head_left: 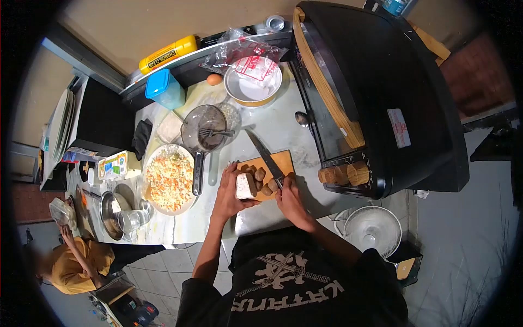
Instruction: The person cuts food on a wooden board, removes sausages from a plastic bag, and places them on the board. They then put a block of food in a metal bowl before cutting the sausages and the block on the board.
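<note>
My right hand (291, 203) grips the handle of a kitchen knife (263, 152), its dark blade pointing away from me over the board. Beneath it lies a small wooden cutting board (283, 159). My left hand (227, 193) is closed around a pale, speckled block (245, 186) at the board's left edge; I cannot make out what kind of food it is. Several brown, roundish pieces (260, 174) lie on the board between my hands. They look like meatballs, though they are too small to be sure.
A plate of chopped food (170, 180) stands left, beside a frying pan (202, 129) holding a fork. Behind are a white bowl (239, 97), an egg (214, 79) and a blue-lidded container (170, 94). A black oven (392, 103) stands right. Another person (81, 264) is at far left.
</note>
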A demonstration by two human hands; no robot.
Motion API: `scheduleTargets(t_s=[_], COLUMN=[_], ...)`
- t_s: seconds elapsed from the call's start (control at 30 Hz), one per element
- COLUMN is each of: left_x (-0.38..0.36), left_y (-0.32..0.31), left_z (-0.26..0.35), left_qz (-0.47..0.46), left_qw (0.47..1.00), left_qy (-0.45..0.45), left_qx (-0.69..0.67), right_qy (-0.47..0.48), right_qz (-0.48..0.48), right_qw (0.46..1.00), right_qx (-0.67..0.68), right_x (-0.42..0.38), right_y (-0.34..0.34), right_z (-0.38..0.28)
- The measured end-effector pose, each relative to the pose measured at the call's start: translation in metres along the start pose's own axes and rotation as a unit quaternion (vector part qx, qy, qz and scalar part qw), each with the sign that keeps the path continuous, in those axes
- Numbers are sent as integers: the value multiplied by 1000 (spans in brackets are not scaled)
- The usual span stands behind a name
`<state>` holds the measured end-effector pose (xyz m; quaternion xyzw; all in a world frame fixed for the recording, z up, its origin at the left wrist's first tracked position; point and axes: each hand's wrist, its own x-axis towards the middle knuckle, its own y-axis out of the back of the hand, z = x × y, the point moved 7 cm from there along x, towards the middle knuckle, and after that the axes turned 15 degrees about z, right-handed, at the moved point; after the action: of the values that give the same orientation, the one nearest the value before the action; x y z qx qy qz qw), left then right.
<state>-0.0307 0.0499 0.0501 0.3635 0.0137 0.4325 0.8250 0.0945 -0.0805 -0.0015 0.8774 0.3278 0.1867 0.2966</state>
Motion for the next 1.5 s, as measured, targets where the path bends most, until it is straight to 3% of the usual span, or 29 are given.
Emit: scheduleTargets(t_s=[0.5,0.6,0.67,0.77,0.83,0.87,0.97,1.0,1.1,1.17,1.23,1.33,1.43,1.5], left_x=[0,3,3,3,5,8,11,14,13,10,10,7,14,22], left_y=[24,18,17,14,10,9,-18,-22,-48,-53,-49,-52,-44,-42], left_z=[12,23,24,32,42,51,45,51,42,42,44,41,50,47], left_qz=[28,-27,-28,-33,-54,-47,-114,-81,-151,-152,-74,-62,-60,-75], left_qw=[998,992,990,989,988,986,976,972,952,946,956,968,969,979], left_qy=[2,-26,-31,-36,-34,-61,-80,-123,-140,-158,-182,-161,-156,-107], left_qx=[54,119,131,142,144,148,165,185,227,238,219,184,182,157], right_qy=[-13,6,-83,-119,-94,-68,-62,-38,-77,-81,-120,-34,-107,-117], right_qz=[31,52,-12,-42,5,48,23,33,23,27,34,74,39,19], right_qw=[999,999,996,992,996,997,996,998,993,993,986,995,988,986], right_qx=[10,-10,14,-24,-7,11,65,41,82,79,114,65,102,119], right_x=[-2,2,-2,-5,-3,-3,0,1,2,3,3,4,7,3], right_y=[-7,-3,-7,-8,-9,-6,-2,-1,1,6,7,7,7,13], right_z=[-14,-18,-12,-8,-2,-1,-2,-4,3,2,5,5,11,8])
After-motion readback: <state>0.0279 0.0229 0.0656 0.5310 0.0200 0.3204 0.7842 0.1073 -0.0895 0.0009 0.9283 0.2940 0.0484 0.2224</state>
